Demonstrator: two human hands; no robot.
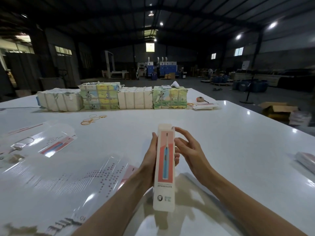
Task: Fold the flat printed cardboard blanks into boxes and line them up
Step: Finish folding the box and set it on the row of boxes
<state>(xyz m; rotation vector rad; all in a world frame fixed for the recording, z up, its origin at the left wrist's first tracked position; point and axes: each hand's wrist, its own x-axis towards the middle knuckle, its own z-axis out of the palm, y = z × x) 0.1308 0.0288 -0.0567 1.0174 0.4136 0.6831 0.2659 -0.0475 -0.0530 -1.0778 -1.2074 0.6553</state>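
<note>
The left hand (150,160) grips the box (165,169) above the table (230,137) while the right hand (189,150), fingers loosely spread, touches its upper edge; too hard a push there could buckle the cardboard.

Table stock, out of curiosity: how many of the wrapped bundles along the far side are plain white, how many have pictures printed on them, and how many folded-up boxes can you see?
Plain white bundles: 2
Picture-printed bundles: 2
Folded box: 1
Total: 5
</note>
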